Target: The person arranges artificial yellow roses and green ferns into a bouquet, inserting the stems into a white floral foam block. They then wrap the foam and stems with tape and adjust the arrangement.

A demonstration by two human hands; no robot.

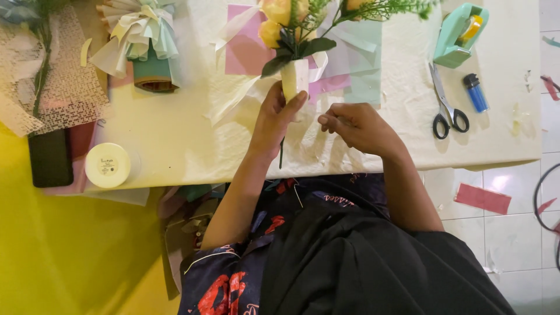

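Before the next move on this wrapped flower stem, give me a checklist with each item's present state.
1. Left hand grips the white wrap around the stem: ok.
2. Flowers point away from the person, over the table: ok.
3. Right hand free of tools, fingers curled beside the wrap: ok.
4. Whether the right hand pinches a bit of tape: cannot tell.
5. Scissors lie on the table, right of the hands: ok.
6. Tape dispenser stands at the table's far right: ok.
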